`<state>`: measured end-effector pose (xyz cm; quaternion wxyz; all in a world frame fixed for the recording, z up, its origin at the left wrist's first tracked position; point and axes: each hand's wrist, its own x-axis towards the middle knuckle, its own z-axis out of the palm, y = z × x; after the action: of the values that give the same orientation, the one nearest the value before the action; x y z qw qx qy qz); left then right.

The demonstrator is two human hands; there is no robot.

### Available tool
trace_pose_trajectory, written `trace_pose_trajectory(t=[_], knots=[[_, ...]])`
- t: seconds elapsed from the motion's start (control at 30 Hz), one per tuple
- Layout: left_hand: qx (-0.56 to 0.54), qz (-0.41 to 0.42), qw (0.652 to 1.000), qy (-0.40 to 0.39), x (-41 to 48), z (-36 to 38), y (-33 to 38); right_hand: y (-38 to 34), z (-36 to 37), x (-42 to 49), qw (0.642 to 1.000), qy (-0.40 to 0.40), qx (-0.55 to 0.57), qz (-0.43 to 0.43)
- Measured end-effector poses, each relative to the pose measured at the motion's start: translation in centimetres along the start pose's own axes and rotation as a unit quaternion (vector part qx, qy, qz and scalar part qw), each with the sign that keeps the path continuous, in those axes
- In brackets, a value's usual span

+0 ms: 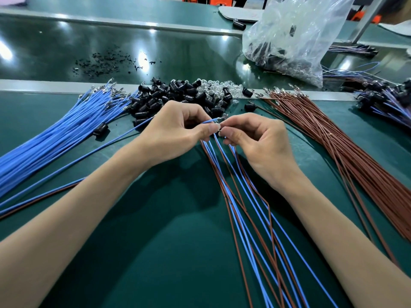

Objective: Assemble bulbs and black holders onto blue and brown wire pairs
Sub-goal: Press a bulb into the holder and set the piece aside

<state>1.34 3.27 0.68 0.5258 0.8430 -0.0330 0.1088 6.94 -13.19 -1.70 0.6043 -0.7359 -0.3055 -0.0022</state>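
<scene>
At the middle of the green table (pixel 155 252), the left hand (pixel 175 130) is seen with its fingers curled, and the end of a single blue wire (pixel 89 155) is pinched between thumb and forefinger; the wire's tip projects rightward toward the right hand (pixel 255 138). The right hand is likewise curled, its fingertips closed just beside the left thumb on a small dark part that is too small to be identified. A loose bunch of blue and brown wire pairs (pixel 244 207) is gathered under both hands and fans out toward the near edge. A bundle of blue wires (pixel 55 138) is laid at the left, and a bundle of brown wires (pixel 344 147) at the right. Beyond the hands, a pile of black holders (pixel 169 94) is noted, with clear bulbs (pixel 213 90) heaped against its right side. A clear plastic bag (pixel 289 41) is stood at the far right on the dark belt (pixel 178 52), and black crumbs (pixel 104 63) are scattered at the far left of it. Wired holders (pixel 389 101) are stacked at the right edge.
</scene>
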Motion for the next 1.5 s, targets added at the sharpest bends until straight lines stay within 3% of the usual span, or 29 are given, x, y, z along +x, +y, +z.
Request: trace_pose_trajectory(t=[0.33,0.7,0.87,1.3,1.5], knots=[[-0.067,-0.024,0.997,0.005,0.1,0.2,0.1,-0.6,0.1,-0.3,0.974,0.048,-0.156,-0.154],[-0.092,-0.015,0.995,0.02,0.1,0.6,0.6,-0.8,0.6,-0.4,0.992,0.084,-0.027,-0.09],[-0.105,-0.004,0.994,0.013,0.1,0.5,0.5,-0.8,0.4,-0.3,0.993,0.081,-0.026,-0.087],[-0.073,0.062,0.988,0.125,0.2,1.1,0.6,-1.2,0.6,-0.4,0.989,0.106,-0.037,-0.097],[-0.056,0.04,0.992,0.101,0.3,0.9,0.5,-1.4,0.5,-0.3,0.985,0.133,-0.034,-0.106]])
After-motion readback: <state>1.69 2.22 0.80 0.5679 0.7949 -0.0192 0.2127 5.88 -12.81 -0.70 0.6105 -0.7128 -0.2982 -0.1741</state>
